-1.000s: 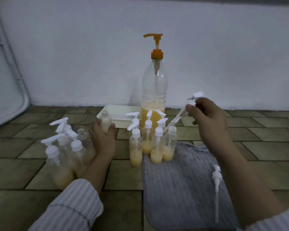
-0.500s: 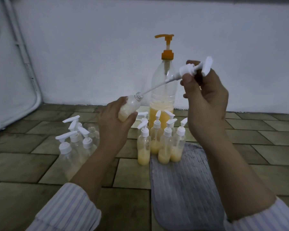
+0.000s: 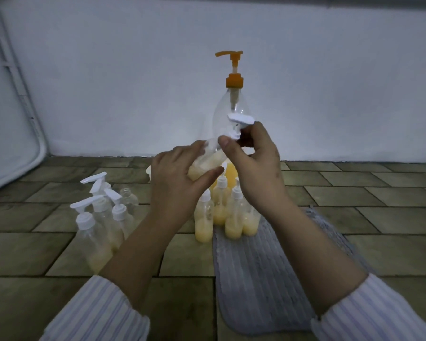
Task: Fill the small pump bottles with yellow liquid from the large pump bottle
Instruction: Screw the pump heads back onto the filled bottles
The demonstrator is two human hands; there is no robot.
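Observation:
My left hand (image 3: 177,178) grips a small bottle (image 3: 207,163) partly filled with yellow liquid, tilted in mid-air. My right hand (image 3: 253,156) pinches its white pump head (image 3: 236,126), which sits at the bottle's neck. Behind them stands the large clear bottle (image 3: 231,112) with an orange pump (image 3: 233,70); its yellow liquid is mostly hidden by my hands. Several small filled pump bottles (image 3: 219,212) stand in a cluster below my hands.
A group of small pump bottles (image 3: 101,217), some with a little yellow liquid, stands on the tiled floor at the left. A grey ribbed cloth (image 3: 263,279) lies at the right front. A white wall runs behind everything.
The pump's long tube has gone down into the small bottle, and my right hand has come down and left until the pump head meets the bottle's neck.

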